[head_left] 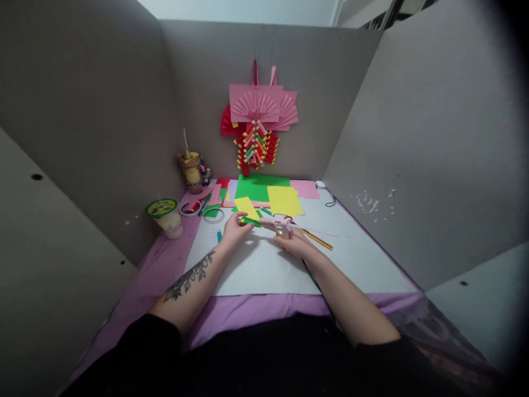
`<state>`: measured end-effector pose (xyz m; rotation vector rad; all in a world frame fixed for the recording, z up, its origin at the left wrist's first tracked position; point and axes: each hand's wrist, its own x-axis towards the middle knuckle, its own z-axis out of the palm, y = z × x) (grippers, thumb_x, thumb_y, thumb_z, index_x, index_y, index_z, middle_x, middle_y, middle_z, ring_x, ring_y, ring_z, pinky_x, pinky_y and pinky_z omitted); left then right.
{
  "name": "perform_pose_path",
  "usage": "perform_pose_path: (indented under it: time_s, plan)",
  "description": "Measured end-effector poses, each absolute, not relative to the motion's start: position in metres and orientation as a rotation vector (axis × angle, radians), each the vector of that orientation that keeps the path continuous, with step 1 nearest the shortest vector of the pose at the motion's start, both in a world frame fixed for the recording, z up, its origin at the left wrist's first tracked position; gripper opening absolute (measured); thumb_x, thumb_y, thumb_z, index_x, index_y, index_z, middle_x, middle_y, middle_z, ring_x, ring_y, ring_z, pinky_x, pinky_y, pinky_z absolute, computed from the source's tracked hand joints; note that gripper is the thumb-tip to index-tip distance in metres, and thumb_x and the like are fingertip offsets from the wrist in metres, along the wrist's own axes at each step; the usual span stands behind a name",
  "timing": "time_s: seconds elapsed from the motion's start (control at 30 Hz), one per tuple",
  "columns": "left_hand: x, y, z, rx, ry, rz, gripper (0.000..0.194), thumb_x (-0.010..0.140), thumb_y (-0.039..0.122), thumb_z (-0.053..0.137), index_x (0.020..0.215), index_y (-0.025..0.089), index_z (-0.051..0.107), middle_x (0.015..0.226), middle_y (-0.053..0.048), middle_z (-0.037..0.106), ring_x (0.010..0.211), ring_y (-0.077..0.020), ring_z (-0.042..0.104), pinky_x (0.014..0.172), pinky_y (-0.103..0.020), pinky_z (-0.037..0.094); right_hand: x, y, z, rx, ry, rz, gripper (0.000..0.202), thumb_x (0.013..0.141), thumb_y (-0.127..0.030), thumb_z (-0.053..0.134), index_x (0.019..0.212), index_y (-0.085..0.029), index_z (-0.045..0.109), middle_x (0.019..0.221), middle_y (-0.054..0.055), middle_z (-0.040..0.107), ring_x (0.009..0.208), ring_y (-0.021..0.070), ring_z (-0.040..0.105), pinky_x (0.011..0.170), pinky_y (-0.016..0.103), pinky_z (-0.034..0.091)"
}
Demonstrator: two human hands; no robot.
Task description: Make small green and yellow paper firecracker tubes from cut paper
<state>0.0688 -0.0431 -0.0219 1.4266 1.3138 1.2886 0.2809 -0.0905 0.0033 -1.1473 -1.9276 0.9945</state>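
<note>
Over the middle of the white work sheet, my left hand (237,227) pinches a small green paper roll (250,221) with a yellow band near its end. Facing it, my right hand (291,241) is wrapped round a pale pink hot glue gun (276,224), whose nozzle points left at the roll's right end. I cannot tell whether nozzle and roll touch. A small light glows on the gun, and a dark cord trails from it toward me. Just behind lies another green paper roll (266,212), close to a yellow paper strip (247,207).
Green paper (258,187) and yellow paper (284,199) lie stacked at the back. A tape roll (214,215) and a tub (165,216) are at left. A pencil (316,239) lies at right. Paper fans and firecracker strings (256,140) hang on the grey back panel.
</note>
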Motion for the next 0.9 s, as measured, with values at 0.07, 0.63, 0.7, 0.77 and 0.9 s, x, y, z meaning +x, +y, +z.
perform_pose_path:
  time_s: [0.07,0.63,0.7,0.77,0.9]
  plan:
    - [0.068,-0.043,-0.022,1.431,1.315,1.297,0.044,0.062,0.023,0.071,0.104,0.015,0.058,0.06,0.006,0.054,0.05,-0.0087,0.048,0.052,-0.02,0.037,0.282,-0.09,0.002,-1.067,-1.95,1.014,0.053,0.081,-0.023,0.055,0.133,-0.031,0.054,0.13,0.001,0.061,0.123,0.0253,0.053,0.106,0.044,0.04]
    - [0.063,-0.034,-0.03,1.268,1.192,1.325,0.054,0.058,0.028,0.076,0.105,0.015,0.054,0.062,0.002,0.062,0.055,-0.0124,0.058,0.052,-0.02,0.038,0.29,-0.081,-0.006,-1.151,-1.955,0.898,0.051,0.08,-0.024,0.057,0.131,-0.03,0.058,0.126,0.002,0.064,0.116,0.0267,0.058,0.097,0.04,0.049]
    - [0.063,-0.034,-0.028,1.236,1.165,1.331,0.055,0.057,0.028,0.077,0.104,0.015,0.054,0.063,0.002,0.063,0.056,-0.0129,0.059,0.054,-0.021,0.04,0.29,-0.082,-0.006,-1.175,-1.944,0.885,0.051,0.08,-0.024,0.057,0.13,-0.029,0.059,0.124,0.003,0.065,0.115,0.0267,0.058,0.095,0.039,0.05]
    - [0.064,-0.035,-0.026,1.214,1.144,1.331,0.055,0.055,0.028,0.078,0.103,0.015,0.053,0.063,0.001,0.063,0.056,-0.0132,0.06,0.055,-0.021,0.041,0.29,-0.082,-0.006,-1.166,-1.944,0.88,0.05,0.08,-0.024,0.057,0.13,-0.031,0.058,0.126,0.002,0.063,0.118,0.0257,0.056,0.098,0.039,0.047]
    - [0.064,-0.036,-0.024,1.198,1.12,1.324,0.057,0.054,0.028,0.078,0.103,0.015,0.052,0.062,0.002,0.063,0.055,-0.0131,0.059,0.055,-0.022,0.041,0.289,-0.081,-0.009,-1.132,-1.923,0.921,0.046,0.081,-0.029,0.057,0.127,-0.032,0.059,0.128,0.002,0.062,0.117,0.0237,0.056,0.099,0.038,0.046]
